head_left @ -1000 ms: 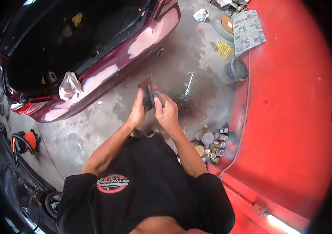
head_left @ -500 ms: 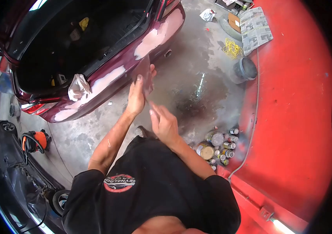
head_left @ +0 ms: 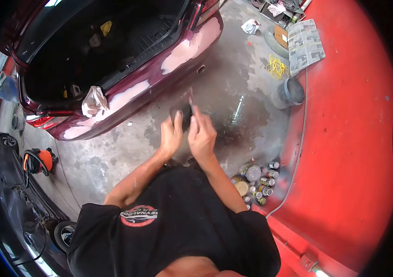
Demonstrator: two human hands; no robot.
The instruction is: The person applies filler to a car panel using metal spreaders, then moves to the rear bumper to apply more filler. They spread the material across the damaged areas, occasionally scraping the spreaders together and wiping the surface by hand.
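Note:
My left hand (head_left: 172, 135) is closed round the lower edge of a dark flat plate (head_left: 179, 109), its thumb lying on top. Just to the right, my right hand (head_left: 202, 137) grips a thin tool (head_left: 191, 98) that points up past the plate; motion blurs its tip. The two hands are close together in front of my chest, above the wet floor. Beyond them is the maroon car bumper (head_left: 155, 98) with pale pink patches, and a crumpled whitish cloth (head_left: 94, 102) hangs on its edge beside the open trunk.
Paint cans (head_left: 253, 172) and small bottles stand on the floor at right, near a red wall (head_left: 349, 138). Farther back are a bucket (head_left: 291, 92), yellow cord (head_left: 276, 67) and newspaper (head_left: 305, 46). An orange vacuum (head_left: 45, 160) and a dark car (head_left: 16, 198) are at left.
My left hand and the plate have moved down and to the right. My right hand has shifted slightly right and up, with the tool now pointing upward. The view has shifted a little.

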